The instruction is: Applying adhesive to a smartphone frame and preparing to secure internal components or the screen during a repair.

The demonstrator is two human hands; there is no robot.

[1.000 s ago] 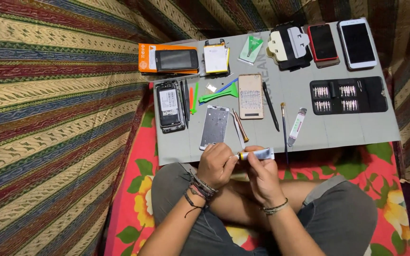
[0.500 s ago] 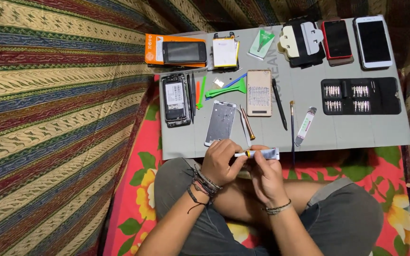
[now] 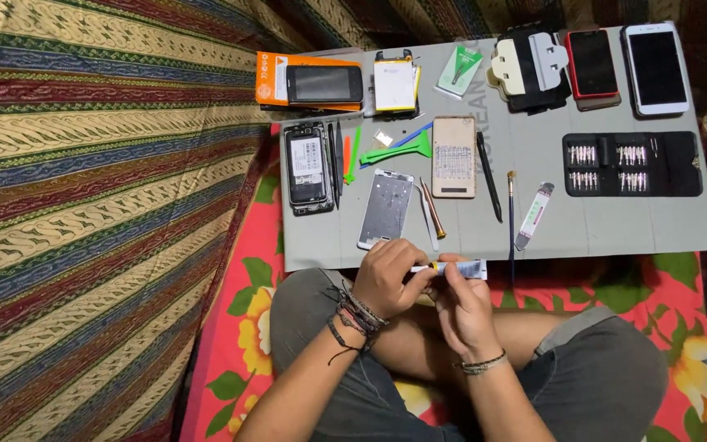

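From the head camera I look down on a grey worktop (image 3: 615,229) set across the person's crossed legs, with striped cloth (image 3: 100,205) filling the left side.

At the worktop's left stands an orange box with a dark phone on it (image 3: 312,83), and below that an opened phone body (image 3: 308,168) with its insides showing. Beside it lie green and orange pry tools (image 3: 352,155), then a bare silver phone frame (image 3: 386,209), tweezers (image 3: 429,214), and a tan phone back cover (image 3: 454,157).

Just below the worktop's near edge, both hands meet over the lap. The left hand (image 3: 390,278) has its fingers pinched on the yellow nozzle end of a small glue tube (image 3: 456,268); the right hand (image 3: 464,307) has its fingers closed around the tube's body from beneath. The tube lies level, its far end pointing right.

Since a second ago the hands and tube have barely shifted; they stay locked on the nozzle end, and only the view has drifted slightly. I judge the cap or tip is still being worked, and no glue has gone onto any part.

Further right lie a thin brush (image 3: 511,217), a black case of screwdriver bits (image 3: 632,162), and, along the far edge, a red phone (image 3: 592,64) and a white phone (image 3: 656,67).
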